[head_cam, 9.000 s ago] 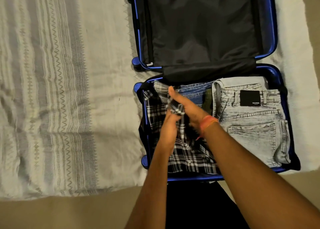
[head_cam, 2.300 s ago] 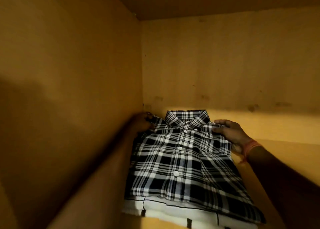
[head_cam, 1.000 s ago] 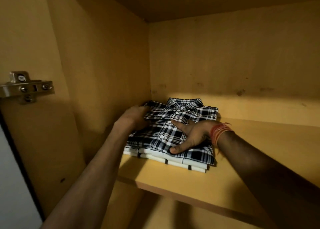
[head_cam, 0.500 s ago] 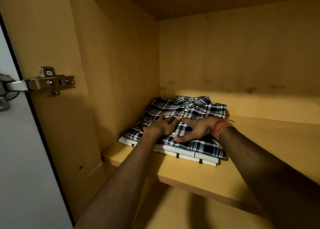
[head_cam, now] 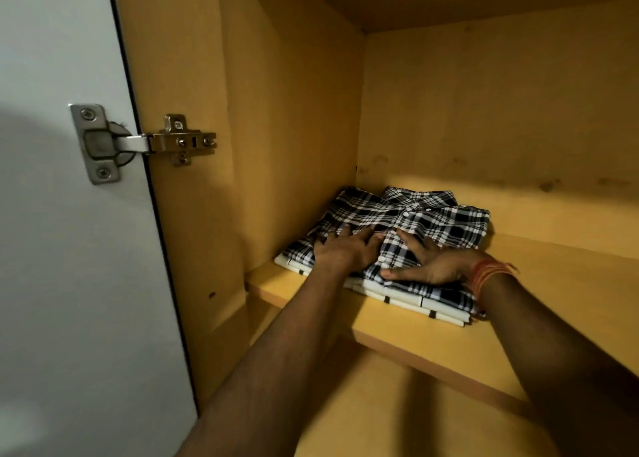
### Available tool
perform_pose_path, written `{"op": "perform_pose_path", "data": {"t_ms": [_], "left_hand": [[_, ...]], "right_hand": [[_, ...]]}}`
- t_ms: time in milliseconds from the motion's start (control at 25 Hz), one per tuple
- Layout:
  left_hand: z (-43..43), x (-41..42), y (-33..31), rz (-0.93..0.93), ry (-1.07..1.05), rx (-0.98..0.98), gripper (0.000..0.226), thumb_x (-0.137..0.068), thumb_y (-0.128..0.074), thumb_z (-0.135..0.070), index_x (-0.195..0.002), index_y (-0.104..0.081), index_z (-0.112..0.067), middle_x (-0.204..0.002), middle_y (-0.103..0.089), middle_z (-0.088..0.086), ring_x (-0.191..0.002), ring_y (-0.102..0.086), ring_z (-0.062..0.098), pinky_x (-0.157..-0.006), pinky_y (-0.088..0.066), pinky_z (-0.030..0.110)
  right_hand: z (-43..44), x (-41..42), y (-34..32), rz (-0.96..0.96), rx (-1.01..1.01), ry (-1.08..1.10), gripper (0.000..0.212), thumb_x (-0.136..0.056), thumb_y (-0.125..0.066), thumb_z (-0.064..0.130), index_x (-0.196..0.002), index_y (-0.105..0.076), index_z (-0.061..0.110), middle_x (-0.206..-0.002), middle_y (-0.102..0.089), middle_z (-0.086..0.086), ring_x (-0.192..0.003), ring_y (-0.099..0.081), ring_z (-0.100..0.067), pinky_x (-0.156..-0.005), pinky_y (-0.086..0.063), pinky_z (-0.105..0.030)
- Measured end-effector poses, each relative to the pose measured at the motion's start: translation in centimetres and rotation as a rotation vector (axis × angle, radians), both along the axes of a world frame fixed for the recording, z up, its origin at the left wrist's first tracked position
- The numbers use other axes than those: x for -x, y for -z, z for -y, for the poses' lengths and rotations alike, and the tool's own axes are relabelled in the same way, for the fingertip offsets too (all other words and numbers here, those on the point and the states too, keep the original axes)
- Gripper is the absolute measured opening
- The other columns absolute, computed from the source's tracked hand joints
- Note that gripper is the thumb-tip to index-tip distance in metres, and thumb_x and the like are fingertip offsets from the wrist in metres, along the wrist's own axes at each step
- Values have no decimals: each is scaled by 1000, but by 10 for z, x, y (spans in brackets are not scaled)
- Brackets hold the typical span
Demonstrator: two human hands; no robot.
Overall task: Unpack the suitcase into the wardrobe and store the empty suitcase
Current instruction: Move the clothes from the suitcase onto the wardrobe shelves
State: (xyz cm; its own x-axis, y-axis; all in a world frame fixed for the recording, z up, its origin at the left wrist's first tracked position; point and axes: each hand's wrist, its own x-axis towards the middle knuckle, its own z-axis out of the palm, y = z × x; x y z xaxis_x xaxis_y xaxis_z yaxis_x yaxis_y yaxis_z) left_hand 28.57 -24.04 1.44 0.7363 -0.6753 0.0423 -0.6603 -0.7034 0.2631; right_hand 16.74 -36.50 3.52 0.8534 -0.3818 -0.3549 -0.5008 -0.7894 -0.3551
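Item: folded black-and-white plaid cotton shirt with white buttons (head_cam: 439,219), lying collar to the rear in the back left corner of a yellow-brown wooden wardrobe compartment (head_cam: 501,110). It rests on a folded white garment with thin black stripes (head_cam: 411,299), whose edge shows along the front. That garment lies on the wooden shelf board (head_cam: 560,280), close against the left side panel (head_cam: 276,128). Left hand (head_cam: 345,249): palm down on the shirt's front left part, fingers straight and lightly spread, pressing the cloth and gripping nothing. Right hand (head_cam: 432,263): palm down just beside it on the button placket, fingers extended and thumb stretched toward the front edge, likewise pressing. A red-orange thread band (head_cam: 487,273) circles the right wrist. The two hands' fingertips nearly meet at mid-shirt. Change: nine seconds ago this shirt was in the open suitcase on the bed. One second ago the left hand was at the shirt's left shoulder; it has since come to the middle, where it also lay half a second ago. The right hand keeps its place. The view now stands further back, taking in more of the pale grey open door (head_cam: 52,266) and the whole steel hinge (head_cam: 148,142), with its cup plate on the door.
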Motion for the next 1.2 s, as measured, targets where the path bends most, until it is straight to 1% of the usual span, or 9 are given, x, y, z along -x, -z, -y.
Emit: {"op": "perform_pose_path", "data": {"t_ms": [160, 240, 320, 440, 520, 600, 760, 920, 1200], "left_hand": [[-46, 23, 8, 4, -77, -6, 56, -96, -12, -62, -149, -11, -42, -161, -6, 0, -147, -6, 30, -115, -6, 53], [-68, 40, 19, 40, -142, 50, 54, -97, -15, -59, -147, -21, -39, -159, -16, 1, -145, -12, 29, -114, -12, 53], [-85, 56, 30, 118, -188, 145, 52, -97, -22, -58, -140, -38, -32, -151, -32, 5, -139, -27, 30, -108, -26, 55], [-117, 82, 44, 292, -324, 345, 43, -97, -37, -51, -116, -58, -18, -123, -57, 10, -114, -50, 29, -94, -45, 48], [-142, 99, 56, 373, -418, 420, 37, -96, -42, -46, -104, -62, -17, -108, -62, 6, -102, -54, 24, -86, -48, 42], [-172, 113, 74, 378, -498, 449, 30, -96, -46, -42, -92, -63, -18, -94, -64, 2, -93, -56, 20, -78, -49, 35], [-264, 147, 119, 352, -751, 414, 26, -94, -51, -32, -79, -64, -15, -81, -66, 2, -77, -60, 18, -65, -47, 28], [-363, 207, 169, 328, -1045, 391, 28, -90, -52, -28, -65, -54, -16, -73, -65, 3, -64, -58, 21, -54, -36, 25], [-518, 321, 217, 238, -1491, 335, 30, -91, -49, -34, -74, -64, -14, -77, -64, 3, -65, -50, 20, -56, -32, 25]], "right_hand": [[-6, 2, 9, 61, -23, -13, 135, -40, -53, 93, -143, 20, 47, -155, 30, -2, -144, 19, -32, -116, 0, -58], [-14, 9, 4, 68, -60, -38, 130, -50, -55, 87, -148, 16, 40, -158, 21, -2, -146, 12, -31, -118, -4, -52], [-26, 18, 1, 157, -44, -42, 110, -70, -58, 74, -153, -2, 28, -161, -1, -4, -147, -8, -30, -117, -14, -44], [-53, 28, 5, 670, 151, -56, 59, -82, -67, 48, -131, -55, 16, -132, -56, -13, -121, -51, -33, -103, -39, -44], [-87, 34, 15, 935, 315, -80, 34, -80, -67, 49, -106, -67, 27, -108, -64, -9, -107, -56, -34, -98, -37, -55], [-126, 35, 29, 1012, 360, -128, 28, -79, -66, 50, -100, -66, 31, -113, -57, -6, -115, -47, -36, -101, -27, -63], [-216, 35, 78, 1023, 262, -306, 17, -83, -62, 36, -99, -66, 32, -119, -53, -4, -119, -40, -34, -104, -23, -59], [-298, 43, 153, 844, 148, -499, 22, -80, -65, 30, -102, -66, 33, -120, -52, -4, -118, -40, -31, -97, -25, -50], [-474, 80, 207, 693, 1, -915, 22, -80, -66, 30, -102, -66, 36, -119, -52, 1, -118, -38, -29, -96, -27, -46]]}}
